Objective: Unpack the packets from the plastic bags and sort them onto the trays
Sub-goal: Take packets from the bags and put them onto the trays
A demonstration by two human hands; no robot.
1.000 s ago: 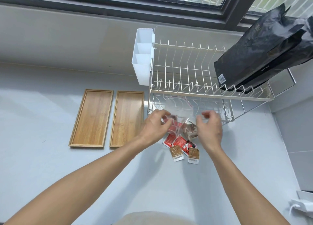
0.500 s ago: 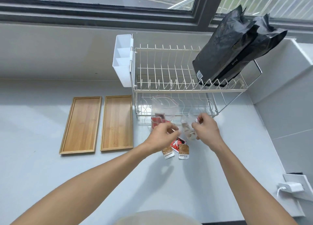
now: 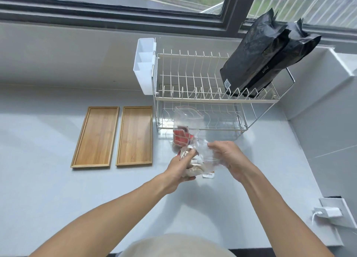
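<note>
The person's left hand (image 3: 180,166) is curled shut around a bunch of pale brown packets (image 3: 194,168), lifted just above the pale grey surface (image 3: 58,189); the right hand (image 3: 228,158) has its grip pinched closed on the crumpled clear plastic bag (image 3: 207,152) those packets sit in, thumb and fingers gathered on the film; the two hands are close together, the bag stretched between them. Just beyond the hands, on the far side, a second clear bag (image 3: 186,119) stands open-mouthed and upright, its zip edge near the lower tier of the rack; red packets (image 3: 180,137) show through its lower half. A white-edged packet (image 3: 208,175) lies flat on the surface under the held bag, mostly hidden. To the left, well apart from the hands, two wooden trays (image 3: 100,111) lie side by side, long edges almost touching, both bare. Behind the bags stands a two-tier white wire dish rack (image 3: 193,100), with a white plastic cutlery holder (image 3: 145,67) hung on its left end; two black foil pouches (image 3: 266,57) lean in the upper tier at the right, tilted toward the window (image 3: 135,15). At the near right a white charger (image 3: 328,212) is plugged into a wall socket.
</note>
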